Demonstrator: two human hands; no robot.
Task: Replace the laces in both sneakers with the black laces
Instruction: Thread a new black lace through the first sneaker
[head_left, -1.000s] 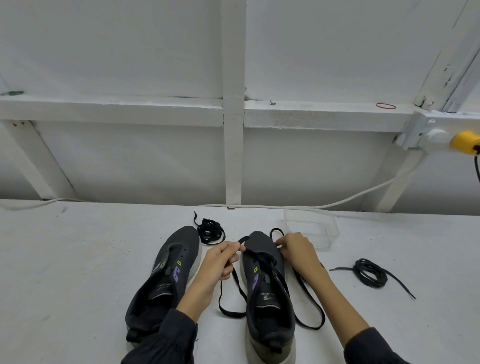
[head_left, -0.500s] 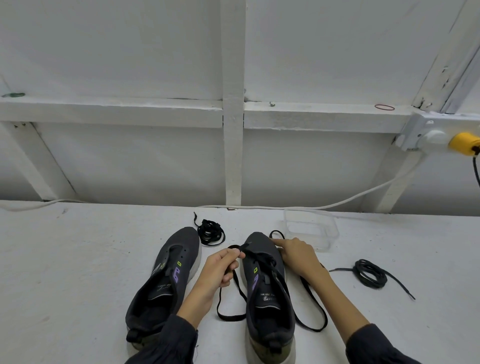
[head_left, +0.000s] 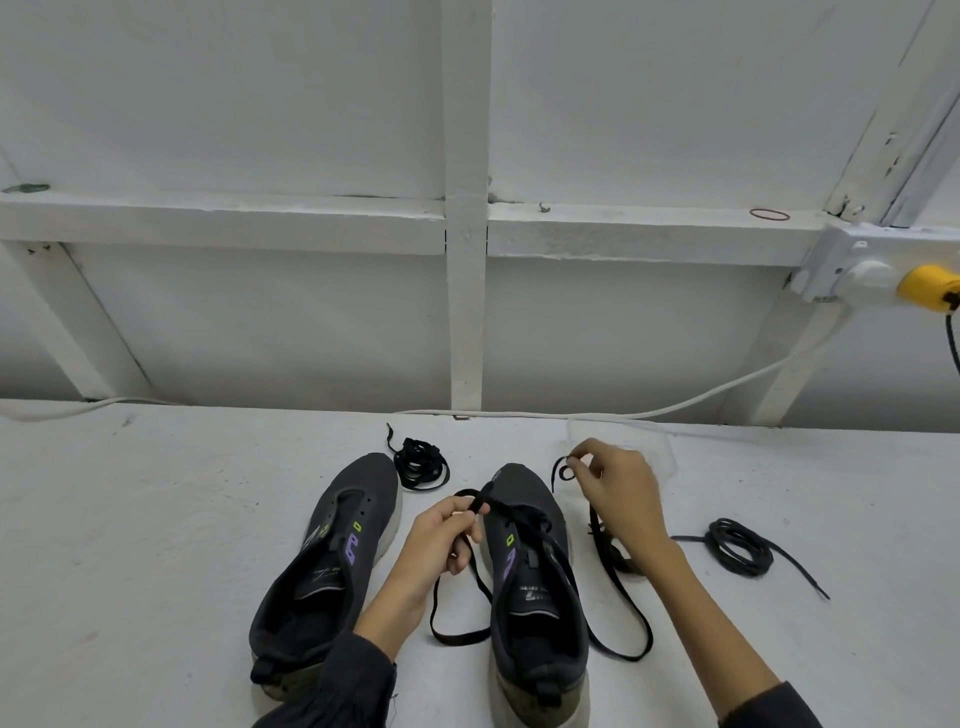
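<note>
While the left hand (head_left: 447, 540) pinches 1 strand of the black lace (head_left: 522, 517) between thumb and forefinger at 9 o'clock of the right sneaker's (head_left: 535, 613) toe, the right hand (head_left: 621, 493) is raised at 2 o'clock of that toe. Its wrist is bent, and its thumb and forefinger pinch the lace's other end into a small loop. Both strands trail onto the white table (head_left: 156, 519). The left sneaker (head_left: 332, 561), eyelets bare, lies at 9 o'clock. Tongue print is too small to read. 1 lace bundle (head_left: 421, 464) lies at 12 o'clock of the left sneaker, and 1 coil (head_left: 740, 546) lies at 3 o'clock of the right hand.
</note>
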